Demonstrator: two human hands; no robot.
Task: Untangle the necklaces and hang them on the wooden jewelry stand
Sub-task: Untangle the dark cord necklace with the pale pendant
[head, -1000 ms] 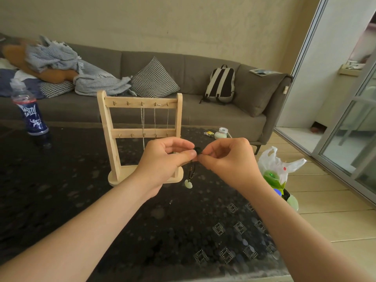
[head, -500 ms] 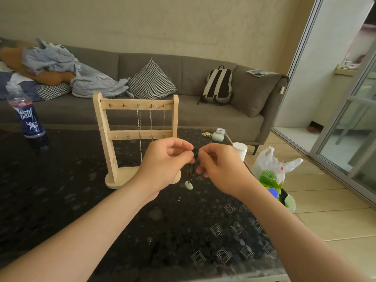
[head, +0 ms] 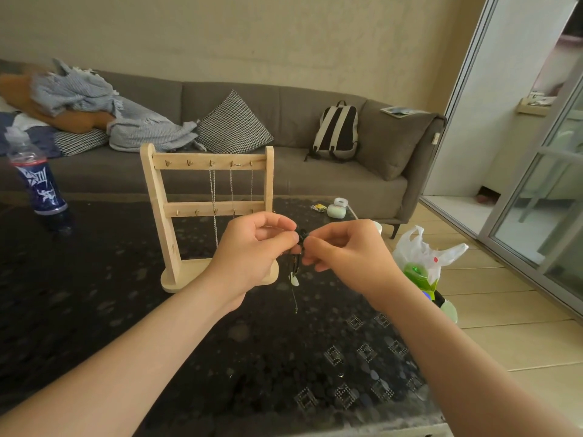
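Head view: left hand (head: pixel 252 250) and right hand (head: pixel 347 250) are pinching a knotted black cord necklace (head: pixel 297 263).
It is hanging just before the wooden jewelry stand (head: pixel 170 234), above the surface (head: pixel 94 310), long axis vertical, pale pendant (head: pixel 294 281) downward; a loose strand (head: pixel 295 299) is newly dangling below it, so the tangle is probably giving way.

Nothing here can be read outright. The bottle (head: pixel 39 184) at the far left of the table (head: pixel 94 310) wears a blue label with jagged white lettering, too blurred to make out. The booklet (head: pixel 398 110) on the sofa arm (head: pixel 407 143) carries print too small to tell, and the white bag (head: pixel 422 250) shows only a red mark.
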